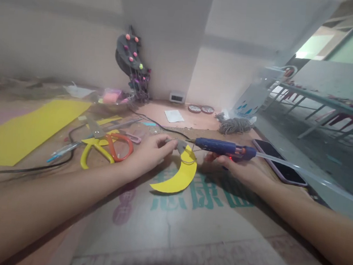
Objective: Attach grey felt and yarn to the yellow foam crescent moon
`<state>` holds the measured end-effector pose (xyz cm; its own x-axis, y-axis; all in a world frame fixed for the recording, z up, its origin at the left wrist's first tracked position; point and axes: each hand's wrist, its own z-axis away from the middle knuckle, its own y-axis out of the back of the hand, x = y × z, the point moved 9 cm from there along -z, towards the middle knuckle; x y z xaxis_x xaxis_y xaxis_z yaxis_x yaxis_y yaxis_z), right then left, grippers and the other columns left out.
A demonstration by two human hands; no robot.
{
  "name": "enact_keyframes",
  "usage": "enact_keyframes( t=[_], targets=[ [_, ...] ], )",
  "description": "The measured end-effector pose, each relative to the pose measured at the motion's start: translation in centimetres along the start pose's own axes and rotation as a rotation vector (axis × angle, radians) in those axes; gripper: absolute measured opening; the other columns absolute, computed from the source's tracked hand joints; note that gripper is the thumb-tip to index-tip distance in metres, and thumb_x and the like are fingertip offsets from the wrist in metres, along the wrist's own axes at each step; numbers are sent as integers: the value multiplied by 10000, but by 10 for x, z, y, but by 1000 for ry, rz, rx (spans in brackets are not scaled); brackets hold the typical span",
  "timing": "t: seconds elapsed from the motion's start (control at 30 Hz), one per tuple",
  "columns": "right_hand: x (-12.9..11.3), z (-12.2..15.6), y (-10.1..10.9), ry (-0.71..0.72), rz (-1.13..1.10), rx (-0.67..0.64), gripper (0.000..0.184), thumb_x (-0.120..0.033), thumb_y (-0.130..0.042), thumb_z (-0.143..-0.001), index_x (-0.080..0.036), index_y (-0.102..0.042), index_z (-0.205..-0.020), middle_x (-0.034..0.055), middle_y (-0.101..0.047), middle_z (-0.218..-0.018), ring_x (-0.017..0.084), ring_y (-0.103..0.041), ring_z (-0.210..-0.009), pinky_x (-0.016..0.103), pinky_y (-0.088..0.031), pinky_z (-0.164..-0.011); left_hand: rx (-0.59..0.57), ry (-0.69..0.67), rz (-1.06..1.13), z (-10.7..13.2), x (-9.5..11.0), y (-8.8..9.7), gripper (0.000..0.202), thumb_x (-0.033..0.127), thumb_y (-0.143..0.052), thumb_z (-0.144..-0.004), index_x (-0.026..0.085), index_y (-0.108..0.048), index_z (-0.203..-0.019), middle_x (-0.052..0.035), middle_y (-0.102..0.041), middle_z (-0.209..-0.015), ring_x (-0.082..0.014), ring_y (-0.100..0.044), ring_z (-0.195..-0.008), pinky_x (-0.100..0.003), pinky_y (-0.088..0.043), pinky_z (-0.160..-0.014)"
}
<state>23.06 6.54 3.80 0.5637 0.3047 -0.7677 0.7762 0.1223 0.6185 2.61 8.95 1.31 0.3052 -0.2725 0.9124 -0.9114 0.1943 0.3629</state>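
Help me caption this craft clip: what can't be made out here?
Head view only.
- Grey piece pinched by the left hand on the yellow crescent: too small and blurred to identify.
- Fingers of the right hand: mostly hidden under the glue gun.
- Green print on the cardboard: partly covered by the crescent.
- Dark decorated thing at the back: blurred.

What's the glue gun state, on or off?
Likely on: a red light glows on the glue gun body, beside the right hand fingers.

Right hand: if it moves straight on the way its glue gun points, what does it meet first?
Probably the grey piece on the yellow crescent, which the left hand pinches; the glue gun in the right hand nearly touches it.
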Motion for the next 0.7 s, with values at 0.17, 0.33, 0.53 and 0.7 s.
enact_keyframes(
  t=[0.17, 0.33, 0.53, 0.7],
  targets=[
    [10, 1, -9, 8, -21, -26, 251, -500, -610, -794, -265, -698, -799, 36, -721, -818, 248, -677, -782, 362, -559, -721, 10, 2, 5, 1, 1, 2, 334, 426, -490, -894, 178, -526, -674, 32, -507, -646, -126, -476, -634, -244, -351, -605],
    [9, 2, -13, 44, -80, -47, 245, -491, -609, -808, -255, -669, -781, 38, -701, -788, 238, -674, -761, 359, -553, -710, 18, -3, 26, 0, 2, 3, 314, 416, -506, -890, 178, -533, -686, 32, -521, -652, -122, -487, -630, -244, -357, -600],
    [11, 3, -17, 31, -59, -74, 215, -467, -588, -827, -270, -666, -788, 30, -698, -794, 233, -671, -780, 358, -547, -723, 47, -14, 110, -2, 1, 6, 254, 366, -521, -877, 168, -575, -727, 15, -603, -679, -122, -547, -642, -237, -403, -630],
    [12, 2, -18, 25, 1, -58, 205, -452, -594, -813, -265, -661, -764, 23, -690, -782, 239, -664, -780, 371, -541, -733, 48, -25, 67, -2, 3, 6, 255, 335, -514, -872, 162, -576, -694, 10, -609, -654, -123, -563, -632, -239, -418, -642]
  ],
)
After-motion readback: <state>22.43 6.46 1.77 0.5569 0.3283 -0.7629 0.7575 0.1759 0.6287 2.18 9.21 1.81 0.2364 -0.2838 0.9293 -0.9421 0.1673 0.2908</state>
